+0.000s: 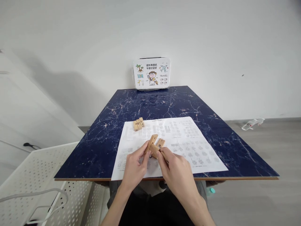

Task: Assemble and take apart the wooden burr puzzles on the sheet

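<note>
Puzzle bars [154,145] slant away rightward between gripping fingers [144,153].

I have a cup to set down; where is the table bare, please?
The tabletop is bare on both sides of the paper sheet and behind it, to the printed case. Crowded near middle: left hand and right hand hold wooden pieces.

The counter [101,138] is deep navy, veined white like marble. A white sheet [188,141] bears grey printed diagrams. The wooden blocks [138,124] are pale tan. The case [151,73] at the far edge shows colourful cartoons.
</note>
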Demonstrator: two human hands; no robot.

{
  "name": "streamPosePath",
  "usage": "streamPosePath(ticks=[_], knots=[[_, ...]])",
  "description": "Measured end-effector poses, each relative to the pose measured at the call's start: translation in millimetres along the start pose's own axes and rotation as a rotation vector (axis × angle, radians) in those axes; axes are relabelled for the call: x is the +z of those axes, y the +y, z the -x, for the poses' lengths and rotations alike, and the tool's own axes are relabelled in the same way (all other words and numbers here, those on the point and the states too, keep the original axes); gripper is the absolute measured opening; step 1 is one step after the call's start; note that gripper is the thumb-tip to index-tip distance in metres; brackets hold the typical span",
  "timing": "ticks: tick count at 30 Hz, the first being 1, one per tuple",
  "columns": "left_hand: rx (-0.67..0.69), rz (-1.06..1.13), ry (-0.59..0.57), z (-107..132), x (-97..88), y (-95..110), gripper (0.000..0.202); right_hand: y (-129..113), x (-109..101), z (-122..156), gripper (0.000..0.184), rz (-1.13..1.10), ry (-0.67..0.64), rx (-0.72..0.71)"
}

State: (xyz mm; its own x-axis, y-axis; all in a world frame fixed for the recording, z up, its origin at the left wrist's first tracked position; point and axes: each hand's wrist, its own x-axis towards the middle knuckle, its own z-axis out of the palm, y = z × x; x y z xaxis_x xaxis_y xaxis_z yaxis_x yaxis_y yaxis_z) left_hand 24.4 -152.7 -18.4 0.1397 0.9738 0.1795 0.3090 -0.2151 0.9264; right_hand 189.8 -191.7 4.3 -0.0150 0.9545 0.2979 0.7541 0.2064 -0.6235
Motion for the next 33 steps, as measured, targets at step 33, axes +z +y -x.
streamPosePath(ticks=[33], knots=[[0.096,-0.082,0.096,1,0.0,-4,0.043,-11,7,-8,0.026,-0.235,-0.176,0.048]])
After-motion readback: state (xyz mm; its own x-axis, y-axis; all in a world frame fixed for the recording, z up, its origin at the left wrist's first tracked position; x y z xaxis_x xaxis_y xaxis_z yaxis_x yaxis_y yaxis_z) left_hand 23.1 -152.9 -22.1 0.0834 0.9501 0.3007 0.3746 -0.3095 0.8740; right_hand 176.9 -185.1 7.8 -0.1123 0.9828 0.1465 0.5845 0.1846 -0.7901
